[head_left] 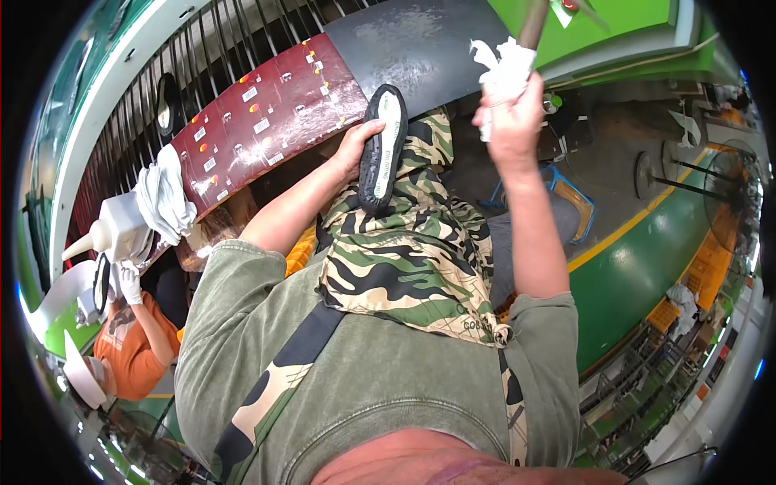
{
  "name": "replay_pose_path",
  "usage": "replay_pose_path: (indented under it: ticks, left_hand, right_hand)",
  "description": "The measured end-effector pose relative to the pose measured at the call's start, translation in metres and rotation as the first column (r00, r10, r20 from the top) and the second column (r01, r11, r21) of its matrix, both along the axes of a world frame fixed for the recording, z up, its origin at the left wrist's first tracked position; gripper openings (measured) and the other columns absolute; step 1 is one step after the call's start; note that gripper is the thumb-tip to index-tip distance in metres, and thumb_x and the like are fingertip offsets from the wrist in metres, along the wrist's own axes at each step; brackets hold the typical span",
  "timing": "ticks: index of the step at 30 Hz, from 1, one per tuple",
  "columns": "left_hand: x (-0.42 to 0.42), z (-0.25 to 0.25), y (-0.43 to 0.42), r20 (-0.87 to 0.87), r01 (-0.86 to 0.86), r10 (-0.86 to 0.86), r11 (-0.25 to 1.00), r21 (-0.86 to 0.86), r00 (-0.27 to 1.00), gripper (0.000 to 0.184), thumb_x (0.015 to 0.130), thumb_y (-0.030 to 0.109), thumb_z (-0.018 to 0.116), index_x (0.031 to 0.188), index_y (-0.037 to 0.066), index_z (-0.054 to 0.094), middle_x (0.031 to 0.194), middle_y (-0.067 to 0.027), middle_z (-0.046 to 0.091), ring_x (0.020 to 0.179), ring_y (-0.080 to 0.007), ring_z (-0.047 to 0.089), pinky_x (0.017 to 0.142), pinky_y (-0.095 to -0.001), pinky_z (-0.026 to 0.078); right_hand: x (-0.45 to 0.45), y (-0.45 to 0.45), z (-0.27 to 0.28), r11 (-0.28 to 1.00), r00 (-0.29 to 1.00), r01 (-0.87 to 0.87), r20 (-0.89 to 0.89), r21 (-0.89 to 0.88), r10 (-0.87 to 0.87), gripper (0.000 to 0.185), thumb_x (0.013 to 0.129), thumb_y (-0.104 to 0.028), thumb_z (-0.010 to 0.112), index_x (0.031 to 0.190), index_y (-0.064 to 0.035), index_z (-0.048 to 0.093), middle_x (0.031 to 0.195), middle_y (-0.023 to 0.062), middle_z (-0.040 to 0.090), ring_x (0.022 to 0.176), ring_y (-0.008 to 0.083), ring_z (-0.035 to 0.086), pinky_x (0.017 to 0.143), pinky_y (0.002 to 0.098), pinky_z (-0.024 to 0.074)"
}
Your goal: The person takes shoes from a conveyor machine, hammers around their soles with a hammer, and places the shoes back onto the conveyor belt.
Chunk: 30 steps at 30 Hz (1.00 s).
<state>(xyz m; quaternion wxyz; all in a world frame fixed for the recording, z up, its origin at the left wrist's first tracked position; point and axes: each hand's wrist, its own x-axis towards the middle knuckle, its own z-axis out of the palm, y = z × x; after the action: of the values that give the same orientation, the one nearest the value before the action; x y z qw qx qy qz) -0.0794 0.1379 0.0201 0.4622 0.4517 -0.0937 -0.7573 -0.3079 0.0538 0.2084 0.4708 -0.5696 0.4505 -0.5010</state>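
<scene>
My left hand (356, 149) grips a black shoe upper (374, 166) bottom-up, thumb over its edge. The shoe's pale insole board (390, 137), with green print, faces me. It is above my camouflage apron (404, 267), by the front edge of the worktop. Raised at the right, my right hand (515, 117) is closed around a stick-like handle (532, 28) wrapped in white cloth (508, 71). This looks like a hammer; its head is blurred near the top edge, so I cannot be sure.
A dark red board (267, 121) with stickers and a grey sheet (412, 40) cover the worktop. Behind are the conveyor's metal rods (226, 36) and another shoe (168, 105). At left are a white bottle (121, 226), cloths (162, 194) and a co-worker (133, 347) in orange.
</scene>
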Motion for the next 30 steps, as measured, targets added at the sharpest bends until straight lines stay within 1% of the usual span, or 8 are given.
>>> replay_pose_path:
  ticks: [2,4,12,14,23,24,26,30]
  left_hand:
    - [0.001,0.003,-0.001,-0.045,0.018,-0.019,1.0,-0.021,0.999,0.043,0.089,0.037,0.068,0.108,-0.002,0.066,0.084,-0.012,0.073,0.065,-0.02,0.07,0.062,-0.0321,0.059]
    - [-0.003,0.007,-0.003,-0.012,0.008,-0.009,1.0,-0.03,1.0,0.044,0.089,0.037,0.068,0.108,-0.002,0.066,0.084,-0.0121,0.073,0.065,-0.0201,0.07,0.061,-0.0322,0.059]
    - [0.0,0.0,0.0,-0.007,0.028,-0.028,0.999,-0.024,1.0,0.044,0.089,0.037,0.069,0.107,-0.003,0.067,0.084,-0.013,0.073,0.064,-0.0205,0.07,0.059,-0.033,0.059]
    - [-0.001,0.007,-0.001,-0.005,0.03,-0.03,0.999,-0.037,1.0,0.044,0.088,0.038,0.069,0.107,-0.002,0.067,0.085,-0.0132,0.073,0.064,-0.0202,0.069,0.06,-0.0325,0.058]
    - [-0.002,0.012,0.0,0.001,0.032,-0.032,0.999,-0.023,0.999,0.042,0.09,0.036,0.067,0.108,-0.001,0.067,0.083,-0.0125,0.073,0.063,-0.0202,0.069,0.059,-0.033,0.058]
    - [-0.003,0.013,0.002,0.005,0.036,-0.036,0.999,-0.029,0.999,0.042,0.09,0.036,0.067,0.108,-0.001,0.067,0.083,-0.0125,0.073,0.063,-0.0202,0.069,0.059,-0.033,0.058]
    - [-0.005,0.009,0.001,0.03,0.009,-0.008,1.0,-0.02,1.0,0.041,0.09,0.035,0.067,0.108,-0.001,0.067,0.083,-0.0121,0.073,0.063,-0.0201,0.069,0.059,-0.0331,0.058]
    - [0.001,0.002,-0.001,0.004,0.074,-0.074,0.997,-0.032,0.997,0.041,0.09,0.035,0.067,0.109,-0.001,0.067,0.084,-0.0119,0.073,0.065,-0.0196,0.07,0.06,-0.0326,0.058]
  right_hand:
    - [0.003,0.009,-0.078,0.985,0.98,-0.042,-0.197,-0.169,0.008,0.03,0.094,-0.004,0.059,0.121,-0.0007,0.046,0.083,0.0072,0.06,0.051,0.0127,0.056,0.046,0.0275,0.0475]
    - [-0.003,0.014,-0.06,0.804,0.676,-0.28,-0.488,0.524,0.553,0.033,0.092,-0.006,0.062,0.122,-0.0003,0.05,0.082,0.0061,0.061,0.05,0.0114,0.055,0.045,0.0277,0.0467]
    - [0.011,-0.019,-0.03,0.997,1.0,0.021,-0.019,-0.07,-0.023,0.034,0.094,-0.012,0.064,0.123,0.0011,0.053,0.081,0.0082,0.068,0.054,0.013,0.061,0.049,0.0294,0.0496]
    - [0.002,0.005,-0.043,0.774,0.607,-0.248,-0.529,0.583,0.593,0.034,0.09,-0.012,0.065,0.12,0.0001,0.054,0.083,0.0087,0.068,0.054,0.0141,0.061,0.046,0.031,0.0492]
    - [0.006,0.006,-0.046,0.999,1.0,-0.03,0.003,0.042,0.029,0.03,0.095,-0.011,0.061,0.118,0.0018,0.047,0.078,0.0089,0.063,0.051,0.013,0.059,0.046,0.0293,0.0494]
    - [-0.007,0.005,-0.102,0.92,0.917,-0.122,-0.396,-0.372,-0.038,0.03,0.093,-0.012,0.063,0.116,0.0002,0.049,0.078,0.01,0.064,0.05,0.0145,0.059,0.046,0.0314,0.0501]
    - [-0.016,0.021,-0.069,0.805,0.738,-0.262,-0.428,0.532,0.522,0.031,0.09,-0.014,0.066,0.113,-0.001,0.052,0.079,0.0107,0.064,0.05,0.0149,0.06,0.047,0.0321,0.0501]
    - [-0.019,0.004,0.003,0.921,0.904,-0.239,-0.275,0.308,0.326,0.026,0.093,-0.011,0.064,0.114,-0.0004,0.055,0.079,0.0055,0.062,0.052,0.01,0.056,0.047,0.0261,0.0466]
